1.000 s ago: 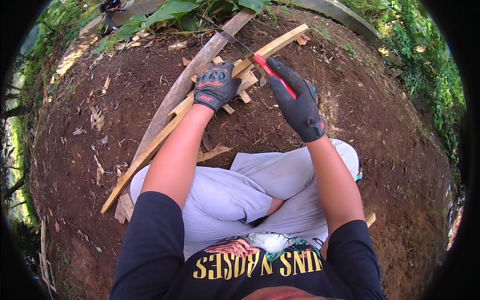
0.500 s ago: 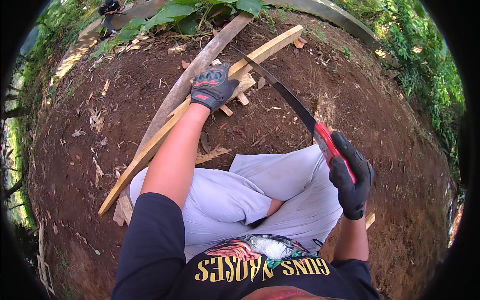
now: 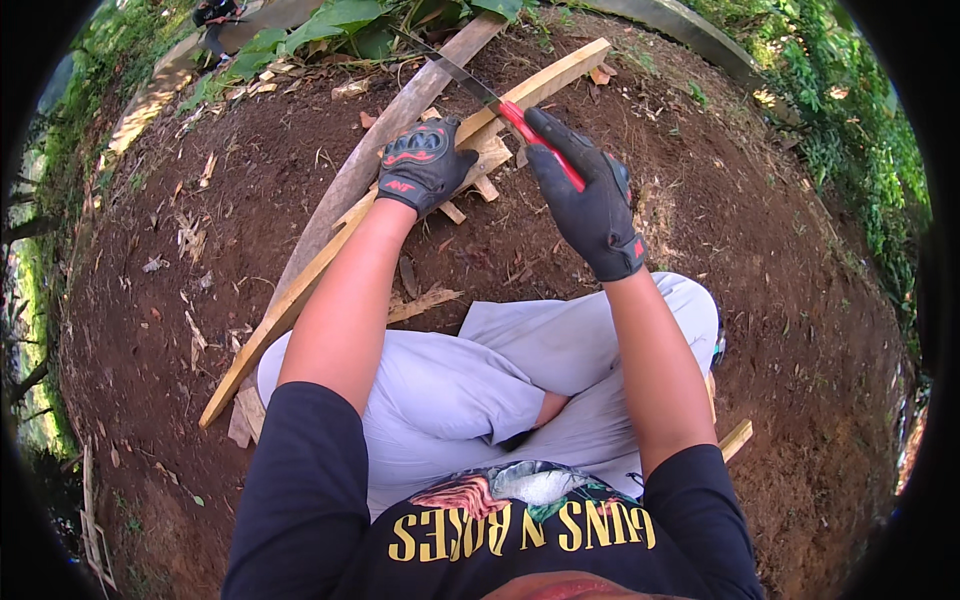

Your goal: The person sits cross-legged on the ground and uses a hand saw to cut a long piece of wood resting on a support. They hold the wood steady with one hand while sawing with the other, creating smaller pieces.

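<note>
My left hand [image 3: 422, 165], in a black glove, is closed around a long squared wooden batten [image 3: 570, 72] and presses on it. The batten runs diagonally from beside my left knee to the far right. In my gloved right hand [image 3: 590, 205] is the red handle of a curved pruning saw [image 3: 542, 140]. Its dark blade crosses over the batten just beyond my left hand, with the tip reaching far left over a thicker weathered pole [image 3: 390, 125]. Whether the teeth touch the batten I cannot tell.
Short wood offcuts [image 3: 485, 185] lie under the batten. A split piece [image 3: 425, 303] is on the soil before my crossed legs. Broad green leaves [image 3: 335, 25] grow at the pole's far end. Another person [image 3: 215, 18] is at the far left, near a concrete edge.
My right hand has swung the saw forward and left, from beside my right knee to across the batten. My left hand stays on the batten.
</note>
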A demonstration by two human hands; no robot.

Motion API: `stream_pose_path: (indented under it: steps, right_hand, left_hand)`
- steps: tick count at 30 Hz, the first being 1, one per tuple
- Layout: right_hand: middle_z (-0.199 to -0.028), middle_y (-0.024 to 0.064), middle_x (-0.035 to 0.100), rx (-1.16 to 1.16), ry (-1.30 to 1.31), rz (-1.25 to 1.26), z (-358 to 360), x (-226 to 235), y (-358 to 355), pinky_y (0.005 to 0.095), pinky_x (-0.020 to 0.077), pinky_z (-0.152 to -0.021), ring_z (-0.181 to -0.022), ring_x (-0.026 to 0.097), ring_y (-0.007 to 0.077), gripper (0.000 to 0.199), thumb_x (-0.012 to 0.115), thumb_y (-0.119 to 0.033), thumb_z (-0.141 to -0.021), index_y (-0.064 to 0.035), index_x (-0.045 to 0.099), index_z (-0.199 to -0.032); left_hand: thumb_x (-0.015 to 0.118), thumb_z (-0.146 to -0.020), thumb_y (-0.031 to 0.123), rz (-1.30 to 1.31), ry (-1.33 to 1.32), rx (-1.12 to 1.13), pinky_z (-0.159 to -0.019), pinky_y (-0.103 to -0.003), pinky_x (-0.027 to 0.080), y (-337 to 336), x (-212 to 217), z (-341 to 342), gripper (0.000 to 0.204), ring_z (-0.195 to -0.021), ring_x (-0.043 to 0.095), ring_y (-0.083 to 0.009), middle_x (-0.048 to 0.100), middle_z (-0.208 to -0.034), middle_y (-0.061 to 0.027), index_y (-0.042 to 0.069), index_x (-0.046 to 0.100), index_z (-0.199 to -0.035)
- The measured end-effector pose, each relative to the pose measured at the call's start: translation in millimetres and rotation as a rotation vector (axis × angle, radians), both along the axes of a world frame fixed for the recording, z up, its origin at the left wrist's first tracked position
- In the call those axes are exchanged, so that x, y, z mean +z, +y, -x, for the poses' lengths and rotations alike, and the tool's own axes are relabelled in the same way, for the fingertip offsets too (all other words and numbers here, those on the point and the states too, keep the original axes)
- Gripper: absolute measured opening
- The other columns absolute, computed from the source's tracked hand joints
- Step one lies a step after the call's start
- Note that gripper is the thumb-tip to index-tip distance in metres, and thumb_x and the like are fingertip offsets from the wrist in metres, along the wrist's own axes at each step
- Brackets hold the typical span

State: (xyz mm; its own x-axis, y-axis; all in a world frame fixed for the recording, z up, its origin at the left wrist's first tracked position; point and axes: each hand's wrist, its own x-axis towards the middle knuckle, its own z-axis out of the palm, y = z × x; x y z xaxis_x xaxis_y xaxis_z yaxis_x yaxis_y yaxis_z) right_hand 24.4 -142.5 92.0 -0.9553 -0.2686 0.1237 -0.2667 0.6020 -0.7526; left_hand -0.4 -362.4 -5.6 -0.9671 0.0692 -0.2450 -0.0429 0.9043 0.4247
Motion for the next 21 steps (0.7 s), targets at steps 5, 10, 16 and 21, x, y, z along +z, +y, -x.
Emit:
stream_pose_path:
  steps: [5,10,16,21]
  right_hand:
    - [-0.138,0.0189,0.076,-0.113,-0.234,-0.077,-68,60,61,0.0406,0.0562,-0.107,-0.124,0.076,0.0333,0.042,0.071,-0.021,-0.104,-0.0111,0.072,-0.145]
    - [-0.138,0.0197,0.076,-0.112,-0.264,-0.184,-132,151,105,0.0427,0.0557,-0.108,-0.126,0.075,0.0338,0.041,0.07,-0.013,-0.103,-0.0055,0.073,-0.143]
    - [-0.135,0.0207,0.077,-0.091,-0.259,-0.254,-102,152,72,0.0418,0.0561,-0.107,-0.123,0.076,0.0324,0.04,0.071,-0.013,-0.103,-0.0058,0.074,-0.141]
    - [-0.129,0.0216,0.078,-0.001,-0.175,-0.159,-10,81,18,0.0402,0.0574,-0.102,-0.117,0.078,0.0327,0.041,0.071,-0.025,-0.105,-0.0076,0.074,-0.142]
  left_hand:
    - [0.074,-0.097,0.042,0.013,-0.009,0.01,-0.1,-0.051,0.059,-5,-1,1,0.047,-0.115,0.074,-0.0399,0.076,-0.125,-0.0206,0.008,0.074,-0.129]
    - [0.073,-0.097,0.04,0.018,0.233,0.001,-0.096,-0.052,0.058,10,-33,-12,0.04,-0.11,0.073,-0.0402,0.075,-0.115,-0.0213,0.005,0.072,-0.116]
    - [0.074,-0.096,0.037,0.075,0.327,-0.02,-0.09,-0.051,0.059,14,-38,-18,0.037,-0.106,0.074,-0.0372,0.076,-0.113,-0.0188,0.005,0.072,-0.114]
    - [0.075,-0.096,0.036,0.093,0.306,-0.02,-0.087,-0.049,0.06,18,-29,-20,0.035,-0.103,0.074,-0.0358,0.075,-0.109,-0.0182,0.005,0.072,-0.111]
